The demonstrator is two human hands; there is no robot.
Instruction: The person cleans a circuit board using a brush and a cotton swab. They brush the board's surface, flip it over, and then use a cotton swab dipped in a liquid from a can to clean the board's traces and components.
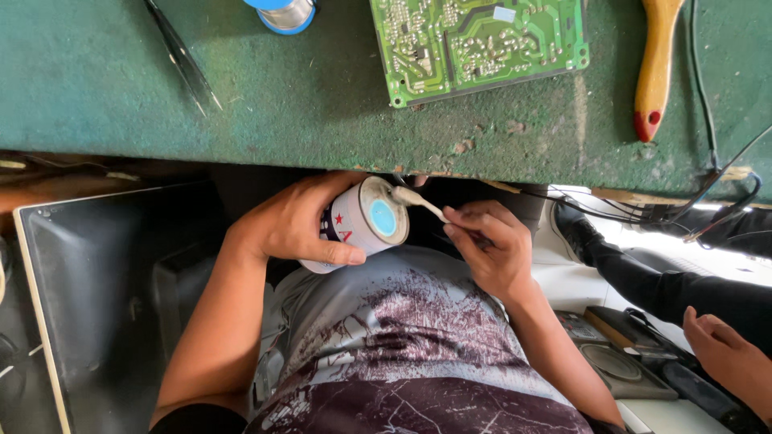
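Note:
My left hand (301, 221) grips a small white can (366, 221) with a pale blue top, held on its side just below the table edge, above my lap. My right hand (490, 245) pinches a thin white stick (418, 201) whose tip touches the can's rim near the top. Both hands sit over my patterned shirt. A green circuit board (478, 44) lies on the green table (322, 104) above them.
On the table lie dark tweezers (185, 60), a spool of solder (281, 12) and a wooden-handled brush (655, 68). Black cables (708, 185) hang off the right edge. Another person's hand (728, 354) and dark sleeve are at lower right. A dark flat screen (96, 297) stands at left.

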